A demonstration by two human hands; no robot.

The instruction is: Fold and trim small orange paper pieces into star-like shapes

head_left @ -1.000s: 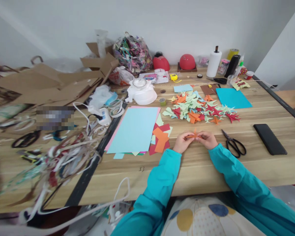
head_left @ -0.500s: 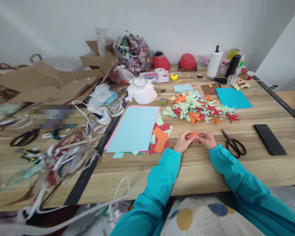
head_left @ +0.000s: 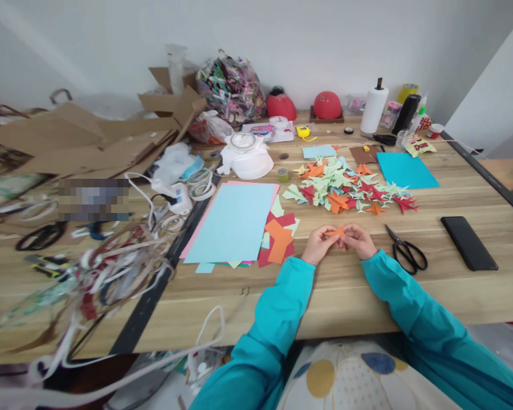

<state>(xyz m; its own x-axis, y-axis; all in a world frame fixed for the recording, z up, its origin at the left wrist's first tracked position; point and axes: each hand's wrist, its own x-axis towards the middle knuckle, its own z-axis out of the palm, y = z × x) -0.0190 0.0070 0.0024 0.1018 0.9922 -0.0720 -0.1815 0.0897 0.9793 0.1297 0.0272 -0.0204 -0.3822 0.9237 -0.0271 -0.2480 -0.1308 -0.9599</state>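
Take your hands as the middle of the clock, and off we go from the far left! Flattened cardboard [head_left: 89,142] sprawls towards ten o'clock, and a great tangle of strips [head_left: 111,256] lies out at nine. Just past ten, an open carton [head_left: 190,108] has its flaps up, its inside hidden from you; beside it a small plastic bag [head_left: 211,128] shows white and orange, contents unclear. Back to nine, nearer you: a stack of paper sheets [head_left: 228,225], pale blue on top. Up at eleven, a clear bag [head_left: 235,88] bulges with little many-coloured bits. Just left of your hands, orange and red offcuts [head_left: 281,245] overlap.

Now the centre! Your left hand [head_left: 318,245] has its fingers closed on a pointed piece of orange paper [head_left: 334,232], held over the table [head_left: 350,302]. Straight up at twelve lies the heap of folded paper shapes [head_left: 346,185]. Your right hand [head_left: 359,242] pinches the same piece from its side. This looks like the shaping of a fold; any further crease should call for a light, even pinch, thin paper bending easily.

Onward: a clear jar [head_left: 390,117] at one, contents too small to tell; scissors [head_left: 412,257] just past three, lying free; between one and two, a snack packet [head_left: 419,146] and a cup [head_left: 435,131], its inside not clear; finally, a black phone [head_left: 470,243] at three.
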